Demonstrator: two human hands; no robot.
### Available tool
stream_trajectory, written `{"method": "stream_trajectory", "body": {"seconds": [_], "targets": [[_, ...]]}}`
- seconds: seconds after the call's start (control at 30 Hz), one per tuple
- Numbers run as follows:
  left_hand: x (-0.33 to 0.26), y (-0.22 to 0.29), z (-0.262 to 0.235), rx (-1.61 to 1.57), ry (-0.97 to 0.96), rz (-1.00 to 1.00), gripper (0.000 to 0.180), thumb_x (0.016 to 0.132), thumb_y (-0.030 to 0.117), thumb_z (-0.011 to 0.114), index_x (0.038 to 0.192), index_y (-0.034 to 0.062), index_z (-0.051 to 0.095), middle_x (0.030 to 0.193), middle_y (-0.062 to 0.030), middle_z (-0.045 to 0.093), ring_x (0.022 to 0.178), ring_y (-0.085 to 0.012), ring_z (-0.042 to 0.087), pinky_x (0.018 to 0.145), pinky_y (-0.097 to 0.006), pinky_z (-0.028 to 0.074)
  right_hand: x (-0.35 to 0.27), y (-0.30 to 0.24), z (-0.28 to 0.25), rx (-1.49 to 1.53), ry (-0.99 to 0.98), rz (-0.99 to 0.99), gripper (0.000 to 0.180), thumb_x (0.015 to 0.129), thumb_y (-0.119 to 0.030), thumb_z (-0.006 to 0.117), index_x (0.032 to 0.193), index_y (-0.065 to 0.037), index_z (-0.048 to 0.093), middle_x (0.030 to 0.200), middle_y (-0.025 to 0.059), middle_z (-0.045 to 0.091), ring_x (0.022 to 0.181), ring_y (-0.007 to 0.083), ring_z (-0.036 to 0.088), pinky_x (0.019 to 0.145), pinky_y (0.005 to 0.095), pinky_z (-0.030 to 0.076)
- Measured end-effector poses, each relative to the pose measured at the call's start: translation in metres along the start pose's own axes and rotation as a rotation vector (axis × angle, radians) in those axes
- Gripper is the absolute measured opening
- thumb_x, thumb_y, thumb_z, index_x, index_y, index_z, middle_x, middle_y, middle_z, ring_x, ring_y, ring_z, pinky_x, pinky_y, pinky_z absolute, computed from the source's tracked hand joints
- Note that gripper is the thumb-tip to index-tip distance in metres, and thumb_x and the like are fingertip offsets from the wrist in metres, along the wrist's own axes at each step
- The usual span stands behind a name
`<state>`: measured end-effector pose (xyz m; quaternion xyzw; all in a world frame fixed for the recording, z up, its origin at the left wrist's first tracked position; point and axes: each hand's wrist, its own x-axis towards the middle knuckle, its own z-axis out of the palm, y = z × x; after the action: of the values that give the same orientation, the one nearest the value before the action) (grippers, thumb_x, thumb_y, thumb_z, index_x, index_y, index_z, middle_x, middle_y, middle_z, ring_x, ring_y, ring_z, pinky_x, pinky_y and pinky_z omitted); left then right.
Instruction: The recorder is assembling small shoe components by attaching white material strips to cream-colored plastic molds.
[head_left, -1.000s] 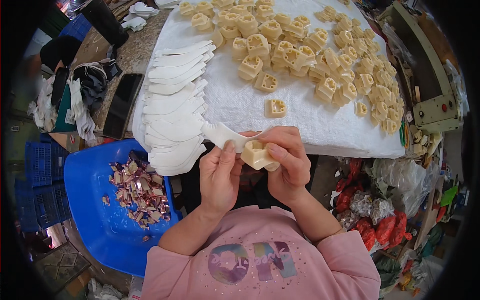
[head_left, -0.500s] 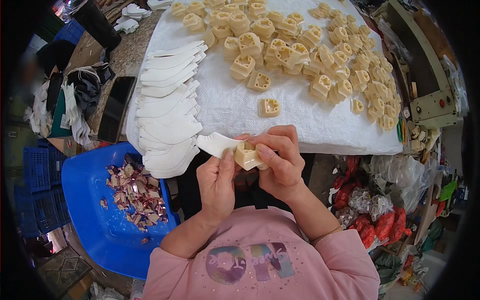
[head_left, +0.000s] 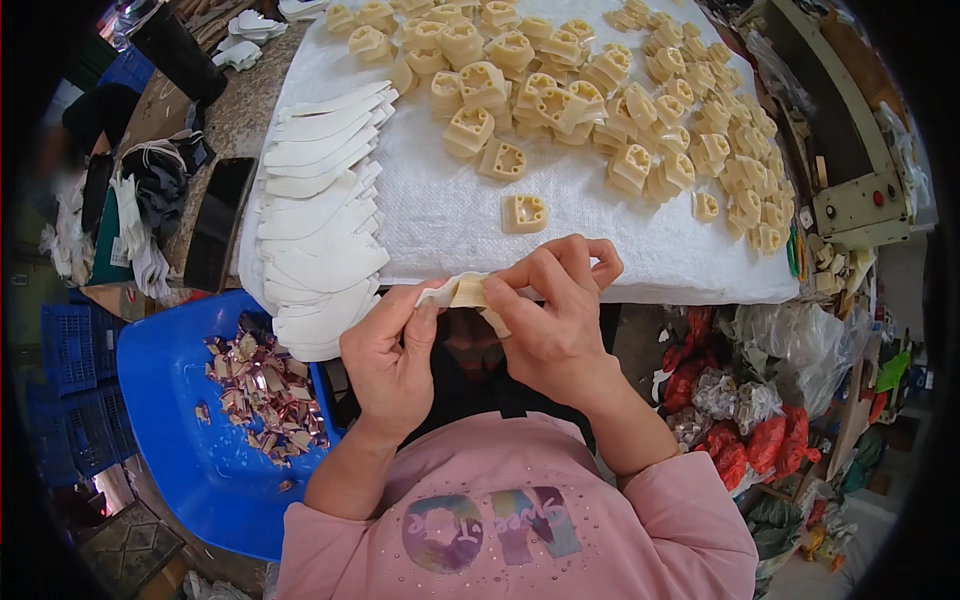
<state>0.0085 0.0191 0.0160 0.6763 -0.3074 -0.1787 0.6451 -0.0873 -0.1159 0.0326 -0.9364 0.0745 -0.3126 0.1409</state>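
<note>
Near the front edge of the cloth-covered table, my left hand point(head_left: 388, 362) pinches a thin white curved strip point(head_left: 438, 293) between thumb and fingers. My right hand point(head_left: 558, 322) grips a cream plastic block shaped like a shoe heel point(head_left: 470, 291), its thumb on the block's side. Strip and block meet between the two hands; fingers hide part of both. Just beyond lies a single loose heel block point(head_left: 524, 214) with small holes in its hollow face. To the left, overlapping white strips point(head_left: 318, 238) lie in a long fanned row.
A big pile of cream heel blocks point(head_left: 585, 100) covers the far and right parts of the white cloth point(head_left: 440, 235). A blue tub point(head_left: 180, 400) with shiny scraps stands at lower left, below a dark phone point(head_left: 220, 222). Red and clear plastic bags point(head_left: 770, 440) lie at right.
Both hands have shifted slightly left and up, and the heel block is turned so its hollow face no longer shows. Less of the white strip is visible now.
</note>
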Motion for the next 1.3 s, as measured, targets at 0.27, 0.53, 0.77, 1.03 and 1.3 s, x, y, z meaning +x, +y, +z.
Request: {"method": "stream_trajectory", "body": {"seconds": [0.27, 0.53, 0.77, 1.03, 1.3], "targets": [[-0.004, -0.002, 0.014, 0.311, -0.002, 0.249, 0.018, 0.087, 0.000, 0.054, 0.102, -0.0049, 0.062, 0.079, -0.0126, 0.060, 0.067, -0.0176, 0.057, 0.060, -0.026, 0.045, -0.005, 0.003, 0.001, 0.023, -0.094, 0.000, 0.023, 0.056, -0.003, 0.063, 0.076, -0.011, 0.055, 0.077, 0.0021, 0.044, 0.081, 0.0221, 0.045, 0.074, 0.0427, 0.023], [-0.004, -0.012, 0.007, 0.072, -0.062, 0.118, 0.022, 0.087, 0.001, 0.056, 0.108, -0.0009, 0.063, 0.093, -0.0116, 0.060, 0.078, -0.0159, 0.056, 0.066, -0.026, 0.045, -0.013, 0.016, 0.016, 0.235, 0.029, 0.030, 0.026, 0.058, 0.001, 0.064, 0.081, -0.010, 0.056, 0.077, 0.0026, 0.046, 0.078, 0.0209, 0.045, 0.075, 0.0412, 0.023], [0.003, -0.022, 0.007, -0.170, -0.131, 0.127, 0.014, 0.085, 0.004, 0.062, 0.098, 0.0013, 0.066, 0.083, -0.0045, 0.057, 0.071, -0.0115, 0.050, 0.062, -0.023, 0.042, -0.017, 0.022, 0.011, 0.661, -0.054, 0.100, 0.028, 0.061, 0.004, 0.061, 0.087, -0.008, 0.057, 0.078, 0.0039, 0.046, 0.077, 0.0219, 0.045, 0.078, 0.0350, 0.026], [0.005, -0.018, 0.014, 0.172, -0.092, 0.401, 0.013, 0.081, 0.011, 0.066, 0.078, -0.0001, 0.059, 0.064, -0.0078, 0.050, 0.056, -0.0191, 0.044, 0.051, -0.028, 0.036, -0.014, 0.019, 0.001, 0.638, -0.286, 0.079, 0.027, 0.062, 0.003, 0.059, 0.086, -0.008, 0.056, 0.077, 0.0043, 0.045, 0.080, 0.0225, 0.044, 0.080, 0.0371, 0.026], [0.005, -0.014, 0.016, 0.143, -0.015, 0.445, 0.009, 0.072, 0.003, 0.071, 0.076, 0.0047, 0.063, 0.067, -0.0035, 0.048, 0.065, -0.0200, 0.045, 0.059, -0.031, 0.039, -0.015, 0.023, 0.001, 0.559, -0.109, 0.024, 0.029, 0.062, 0.002, 0.066, 0.089, -0.010, 0.059, 0.086, 0.0013, 0.052, 0.084, 0.0209, 0.047, 0.080, 0.0377, 0.026]]}}
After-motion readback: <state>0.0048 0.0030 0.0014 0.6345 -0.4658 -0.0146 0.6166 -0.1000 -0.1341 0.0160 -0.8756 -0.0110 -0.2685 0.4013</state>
